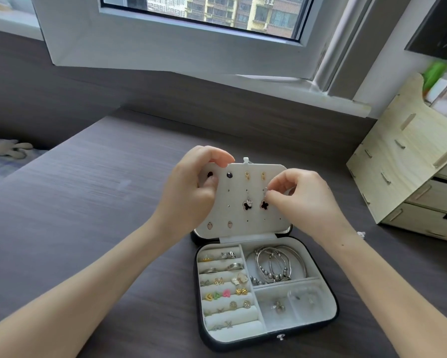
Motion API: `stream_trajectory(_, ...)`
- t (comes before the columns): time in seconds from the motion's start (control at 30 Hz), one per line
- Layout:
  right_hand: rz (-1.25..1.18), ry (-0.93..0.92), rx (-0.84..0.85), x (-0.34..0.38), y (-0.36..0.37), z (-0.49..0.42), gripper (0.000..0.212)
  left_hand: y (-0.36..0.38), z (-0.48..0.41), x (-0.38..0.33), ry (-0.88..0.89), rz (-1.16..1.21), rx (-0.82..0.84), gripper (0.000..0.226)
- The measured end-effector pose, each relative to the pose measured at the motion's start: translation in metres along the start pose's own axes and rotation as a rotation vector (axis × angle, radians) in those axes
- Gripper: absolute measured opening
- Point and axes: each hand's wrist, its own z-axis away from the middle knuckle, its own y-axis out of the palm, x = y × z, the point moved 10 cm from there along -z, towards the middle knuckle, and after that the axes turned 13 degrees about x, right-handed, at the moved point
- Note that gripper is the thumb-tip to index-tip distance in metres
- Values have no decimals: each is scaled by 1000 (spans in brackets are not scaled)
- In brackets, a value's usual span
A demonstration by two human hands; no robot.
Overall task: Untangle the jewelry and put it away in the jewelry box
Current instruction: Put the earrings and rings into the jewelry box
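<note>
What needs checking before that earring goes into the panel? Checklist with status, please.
1. Panel steadied: left hand grips the earring panel at its top left corner. ok
2. Earring secured: right hand pinches the silver earring. ok
3. Free hole at that spot: hidden by the fingers. cannot tell
4. Post lined up with a hole: too small to see. cannot tell
5. Hanging earring apart from the right fingers. ok
6. Jewelry box open, flat on the table. ok
</note>
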Motion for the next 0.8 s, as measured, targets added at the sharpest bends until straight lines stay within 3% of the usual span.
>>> stream_trajectory(0.33,-116,37,142,-1,6,-8,16,0,-1,9,-49,10,-12,36)
stream_trajectory(0.4,-77,25,120,1,5,-8,11,-1,-1,8,-49,4,-14,35)
stream_trajectory(0.63,37,52,124,2,3,-19,31,-1,0,7,-56,6,-14,36)
stream_trajectory(0.8,106,4,86,10,-2,-18,19,-1,0,4,-46,2,-12,37)
